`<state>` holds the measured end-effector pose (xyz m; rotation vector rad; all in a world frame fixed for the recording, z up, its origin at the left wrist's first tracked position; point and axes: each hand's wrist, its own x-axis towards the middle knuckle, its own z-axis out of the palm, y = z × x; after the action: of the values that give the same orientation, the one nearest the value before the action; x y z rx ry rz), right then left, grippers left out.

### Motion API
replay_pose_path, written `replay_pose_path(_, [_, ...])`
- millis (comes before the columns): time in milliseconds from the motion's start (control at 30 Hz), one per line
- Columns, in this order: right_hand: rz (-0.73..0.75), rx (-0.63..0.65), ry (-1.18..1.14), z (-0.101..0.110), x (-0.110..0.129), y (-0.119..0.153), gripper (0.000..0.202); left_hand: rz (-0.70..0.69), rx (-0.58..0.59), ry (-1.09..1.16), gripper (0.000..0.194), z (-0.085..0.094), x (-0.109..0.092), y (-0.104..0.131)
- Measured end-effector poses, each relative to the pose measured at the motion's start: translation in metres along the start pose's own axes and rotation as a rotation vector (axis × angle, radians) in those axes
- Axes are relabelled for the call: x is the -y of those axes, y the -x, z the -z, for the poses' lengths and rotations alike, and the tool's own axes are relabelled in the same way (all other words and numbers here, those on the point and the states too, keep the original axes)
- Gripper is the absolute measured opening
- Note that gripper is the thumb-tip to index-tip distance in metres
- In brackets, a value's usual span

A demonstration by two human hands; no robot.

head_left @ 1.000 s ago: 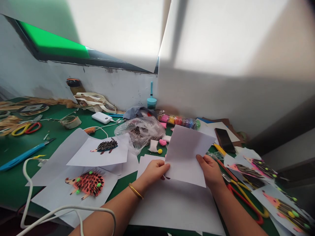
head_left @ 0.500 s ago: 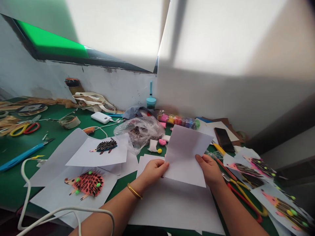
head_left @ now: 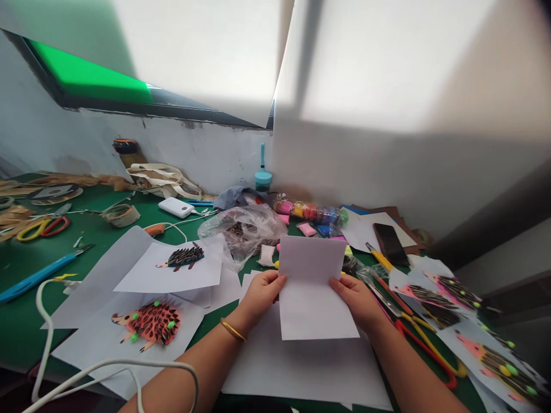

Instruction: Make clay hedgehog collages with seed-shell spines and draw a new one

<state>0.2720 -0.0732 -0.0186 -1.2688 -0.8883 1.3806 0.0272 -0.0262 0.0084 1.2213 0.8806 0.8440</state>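
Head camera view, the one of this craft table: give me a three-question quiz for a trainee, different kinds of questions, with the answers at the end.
1. Open question: what do the left hand and the right hand hold between them?

2. True or false: the dark phone lies to the right of the right hand.

3. Multiple choice: what colour are the small balls on the reddish hedgehog at the left?
a) blue
b) green
c) white

Key:
1. A white sheet of paper, one hand at each side edge.
2. True.
3. b
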Motion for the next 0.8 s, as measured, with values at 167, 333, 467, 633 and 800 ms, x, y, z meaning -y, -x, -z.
replay_pose_path(167, [0.014,-0.041,-0.022,-0.001,0.003,0.0,0.045,0.024,0.06,-0.036,0.036,0.001,0.003,-0.001])
replay_pose_path(333, [0.023,-0.026,-0.027,-0.002,0.004,0.001,0.047,0.101,0.049,-0.004,0.036,0.001,0.009,-0.002])
replay_pose_path(467, [0.034,-0.008,-0.03,-0.002,0.004,0.001,0.05,0.126,0.052,0.057,0.036,0.001,0.011,-0.002])
replay_pose_path(633, [0.01,0.027,-0.065,0.0,0.003,0.001,0.045,0.124,0.072,0.085,0.036,0.001,0.01,-0.002])
replay_pose_path(800, [-0.034,0.065,-0.081,-0.002,0.004,0.003,0.036,0.099,0.071,0.127,0.04,0.001,0.006,-0.001])
